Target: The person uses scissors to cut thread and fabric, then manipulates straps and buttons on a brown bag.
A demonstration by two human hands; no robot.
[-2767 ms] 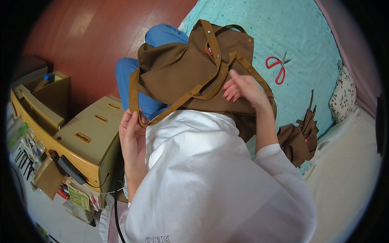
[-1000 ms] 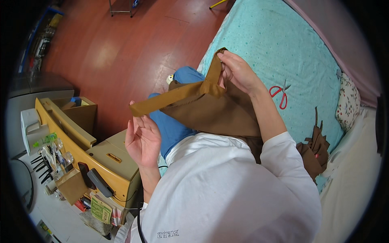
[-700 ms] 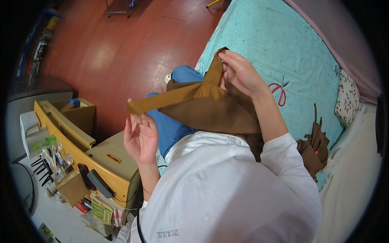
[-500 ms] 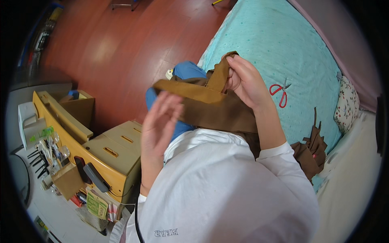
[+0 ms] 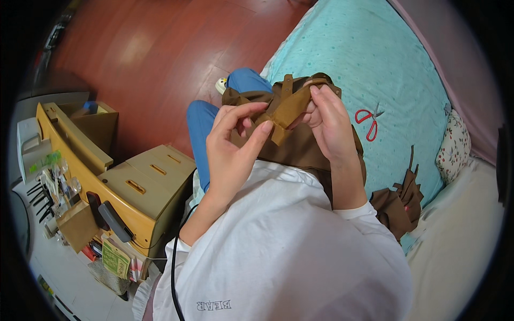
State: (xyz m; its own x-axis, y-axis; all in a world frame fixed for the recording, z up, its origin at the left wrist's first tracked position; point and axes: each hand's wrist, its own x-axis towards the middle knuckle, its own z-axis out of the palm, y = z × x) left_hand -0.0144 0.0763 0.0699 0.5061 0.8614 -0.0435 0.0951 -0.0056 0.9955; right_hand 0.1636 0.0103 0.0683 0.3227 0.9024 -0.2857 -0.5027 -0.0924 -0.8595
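Note:
A brown cloth garment [image 5: 297, 145] lies bunched across my lap, its lighter brown inner side turned up along a band. My right hand [image 5: 331, 120] is closed on the band, with thumb and fingers pinching its upper edge. At the band's other end, my left hand [image 5: 233, 142] holds a folded corner between thumb and forefinger. A narrow strap with small dots stands up behind the band. Folds and fingers hide part of the cloth, so I cannot tell which kind of garment it is.
Red-handled scissors [image 5: 368, 121] lie spread on the turquoise bed cover [image 5: 396, 69] to the right. More brown cloth pieces [image 5: 399, 206] are heaped near a floral pillow [image 5: 454, 144]. On the left stand a drawer cabinet [image 5: 152, 176] and a cluttered white desk [image 5: 69, 273].
My left hand has moved right and up, and now pinches the cloth. The band has been drawn in and folded between both hands. My right hand has kept its hold.

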